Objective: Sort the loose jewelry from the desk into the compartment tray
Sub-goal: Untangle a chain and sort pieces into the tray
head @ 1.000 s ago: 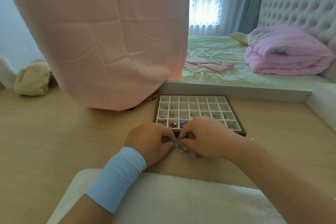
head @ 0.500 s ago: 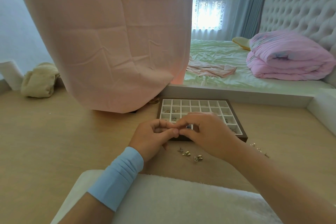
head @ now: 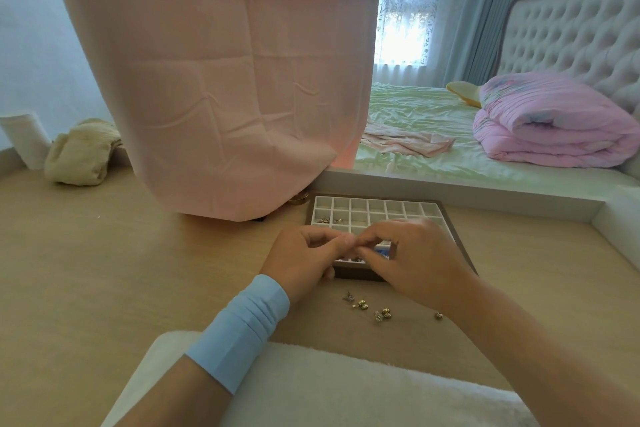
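Left hand (head: 304,255) and right hand (head: 414,262) met fingertip to fingertip above the compartment tray's (head: 356,273) near edge. They were likely pinching one small piece to orient it, but the piece itself was unseen. Loose jewelry (head: 361,304) lay on the desk (head: 138,270) between tray and front edge.

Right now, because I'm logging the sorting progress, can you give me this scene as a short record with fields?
left hand: fingers curled, tips meeting the right hand's over the tray's near rows
right hand: fingers curled, pinching at the same spot; anything held is too small to see
tray: on the desk; back row looks empty, a few pieces in other compartments
loose jewelry: at least four small pieces on the desk, nearer than the tray
wristband: blue, on the left wrist
pink cloth: hangs behind and left of the tray
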`<action>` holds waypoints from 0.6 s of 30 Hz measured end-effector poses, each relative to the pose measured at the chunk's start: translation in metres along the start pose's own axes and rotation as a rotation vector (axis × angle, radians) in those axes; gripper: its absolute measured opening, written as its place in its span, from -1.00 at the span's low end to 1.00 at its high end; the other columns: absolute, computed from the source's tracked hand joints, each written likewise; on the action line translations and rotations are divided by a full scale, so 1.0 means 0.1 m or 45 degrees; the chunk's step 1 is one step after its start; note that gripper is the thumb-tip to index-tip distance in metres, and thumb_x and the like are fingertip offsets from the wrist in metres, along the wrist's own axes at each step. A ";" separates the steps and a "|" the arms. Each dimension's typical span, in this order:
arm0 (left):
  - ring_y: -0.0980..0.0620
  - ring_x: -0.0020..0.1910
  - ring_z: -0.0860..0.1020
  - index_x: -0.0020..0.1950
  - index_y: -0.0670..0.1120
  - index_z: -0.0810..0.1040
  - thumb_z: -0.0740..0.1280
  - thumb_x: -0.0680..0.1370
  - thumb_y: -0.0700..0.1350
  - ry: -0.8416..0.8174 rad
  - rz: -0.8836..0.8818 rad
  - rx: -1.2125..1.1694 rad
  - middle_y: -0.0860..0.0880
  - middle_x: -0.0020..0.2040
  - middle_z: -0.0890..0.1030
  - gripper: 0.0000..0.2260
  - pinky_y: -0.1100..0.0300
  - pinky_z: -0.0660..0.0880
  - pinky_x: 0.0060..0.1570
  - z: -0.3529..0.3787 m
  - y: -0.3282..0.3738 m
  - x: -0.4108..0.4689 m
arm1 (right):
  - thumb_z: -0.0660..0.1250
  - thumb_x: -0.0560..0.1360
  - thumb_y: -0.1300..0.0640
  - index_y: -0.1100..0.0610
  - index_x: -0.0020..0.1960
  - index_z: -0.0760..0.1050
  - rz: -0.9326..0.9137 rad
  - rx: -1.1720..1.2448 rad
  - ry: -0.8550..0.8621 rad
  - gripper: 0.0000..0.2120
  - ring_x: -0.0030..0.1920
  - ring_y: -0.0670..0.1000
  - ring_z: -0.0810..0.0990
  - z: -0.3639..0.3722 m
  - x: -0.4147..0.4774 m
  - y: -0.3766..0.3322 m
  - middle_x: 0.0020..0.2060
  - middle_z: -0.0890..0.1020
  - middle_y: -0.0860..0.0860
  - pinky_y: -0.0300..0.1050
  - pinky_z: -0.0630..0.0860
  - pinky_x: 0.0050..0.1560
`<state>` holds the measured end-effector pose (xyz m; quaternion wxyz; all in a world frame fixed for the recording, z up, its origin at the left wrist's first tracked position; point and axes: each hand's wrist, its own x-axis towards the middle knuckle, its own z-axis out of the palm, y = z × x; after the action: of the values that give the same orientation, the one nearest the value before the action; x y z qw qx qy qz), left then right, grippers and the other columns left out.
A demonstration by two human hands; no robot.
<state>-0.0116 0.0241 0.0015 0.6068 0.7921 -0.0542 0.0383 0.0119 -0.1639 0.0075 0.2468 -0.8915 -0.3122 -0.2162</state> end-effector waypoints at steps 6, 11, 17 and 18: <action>0.26 -0.22 0.51 -0.07 0.15 0.64 0.32 0.57 0.02 0.099 0.186 0.515 0.20 -0.15 0.64 -0.89 0.20 0.48 -0.12 -0.04 0.01 0.47 | 0.37 0.58 -0.08 -0.17 -0.01 0.64 0.299 -0.132 -0.176 -0.93 -0.19 -0.25 0.57 -0.15 0.40 0.16 -0.06 0.67 -0.24 -0.24 0.52 -0.08; 0.08 0.18 0.40 0.10 0.17 0.60 0.26 0.59 0.01 0.152 0.291 0.959 0.13 0.12 0.57 -0.84 0.11 0.37 0.23 0.00 -0.19 0.66 | 0.30 0.62 -0.06 -0.09 0.06 0.63 0.331 -0.353 -0.440 -0.86 -0.07 -0.07 0.61 -0.01 0.77 0.32 -0.03 0.66 -0.14 -0.11 0.51 -0.06; 0.06 0.26 0.35 0.22 0.13 0.56 0.25 0.58 0.07 0.070 0.391 1.059 0.10 0.24 0.53 -0.76 0.06 0.34 0.29 0.04 -0.35 0.71 | 0.30 0.61 -0.03 -0.04 0.06 0.64 0.296 -0.514 -0.574 -0.84 -0.07 -0.04 0.61 0.20 0.93 0.35 -0.06 0.64 -0.10 -0.03 0.62 0.01; 0.06 0.26 0.35 0.23 0.13 0.55 0.24 0.58 0.07 0.065 0.383 1.056 0.10 0.24 0.53 -0.75 0.06 0.34 0.29 0.04 -0.35 0.72 | 0.30 0.61 -0.03 -0.04 0.07 0.63 0.282 -0.539 -0.589 -0.84 -0.06 -0.04 0.60 0.22 0.94 0.36 -0.06 0.62 -0.11 -0.04 0.61 0.01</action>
<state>0.0641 0.0263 -0.0242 0.2264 0.9507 -0.1340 0.1642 0.1078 -0.1336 0.0299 0.0007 -0.9770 -0.2093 -0.0398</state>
